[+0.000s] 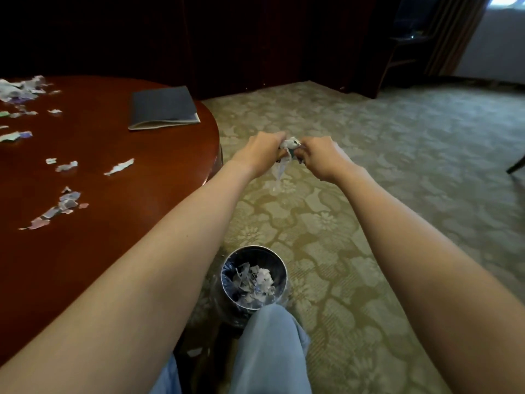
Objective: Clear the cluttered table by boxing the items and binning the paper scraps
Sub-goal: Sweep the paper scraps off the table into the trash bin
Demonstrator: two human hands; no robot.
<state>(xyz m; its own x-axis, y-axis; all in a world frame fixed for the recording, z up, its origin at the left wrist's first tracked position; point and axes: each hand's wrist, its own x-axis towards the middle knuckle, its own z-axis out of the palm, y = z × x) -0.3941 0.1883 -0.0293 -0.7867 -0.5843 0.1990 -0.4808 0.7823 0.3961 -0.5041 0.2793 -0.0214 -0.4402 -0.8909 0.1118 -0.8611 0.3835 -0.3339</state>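
Partly done: the metal bin (279,264) by the knee holds torn paper (252,281), the left hand (262,150) and right hand (321,156) grip a paper wad (289,144) in curled fingers (277,137), and loose scraps (61,207) and a grey notebook (163,108) wait on the worktop (119,245).

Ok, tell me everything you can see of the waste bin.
The waste bin is round and looks like shiny metal, with a dark liner inside. It stands upright on the patterned carpet beside the table, partly filled with torn paper scraps. A knee in pale blue trousers hides its near edge.
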